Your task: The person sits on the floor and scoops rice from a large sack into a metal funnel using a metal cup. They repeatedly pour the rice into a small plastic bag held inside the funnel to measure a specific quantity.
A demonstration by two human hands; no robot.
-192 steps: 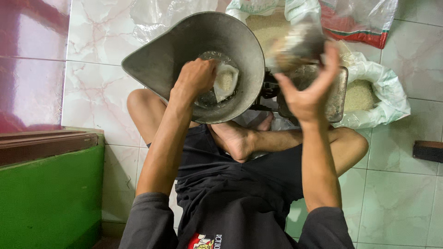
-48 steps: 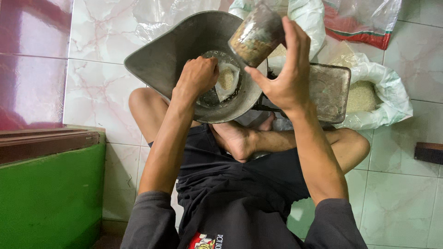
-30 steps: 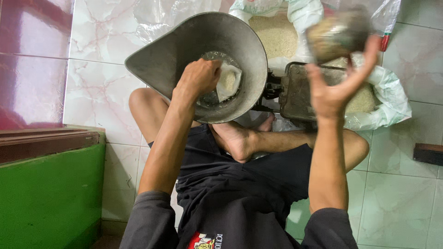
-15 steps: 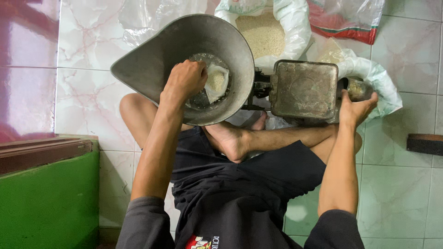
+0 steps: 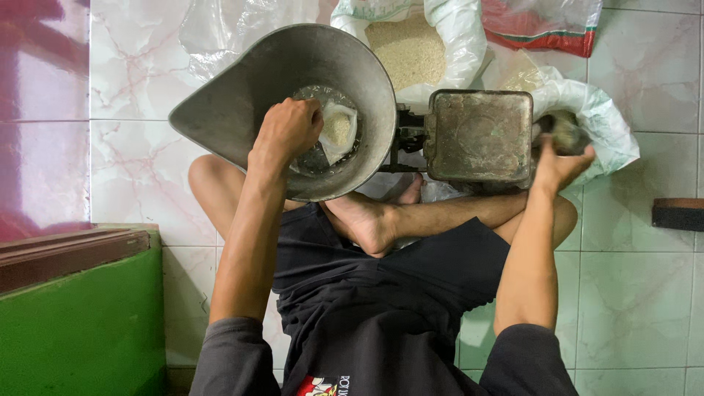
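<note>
Left hand (image 5: 287, 130) pinches small plastic bag (image 5: 339, 128) open-side up inside scale pan (image 5: 242, 103), keeping grain contained. Right hand (image 5: 561, 161) wraps scoop (image 5: 565, 132) dipped in sack (image 5: 609, 125).

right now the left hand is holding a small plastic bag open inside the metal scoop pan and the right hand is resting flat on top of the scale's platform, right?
Not quite. The left hand does hold the small plastic bag inside the metal scoop pan, but the head view shows the right hand beyond the scale's platform, reaching into a white sack.
</note>
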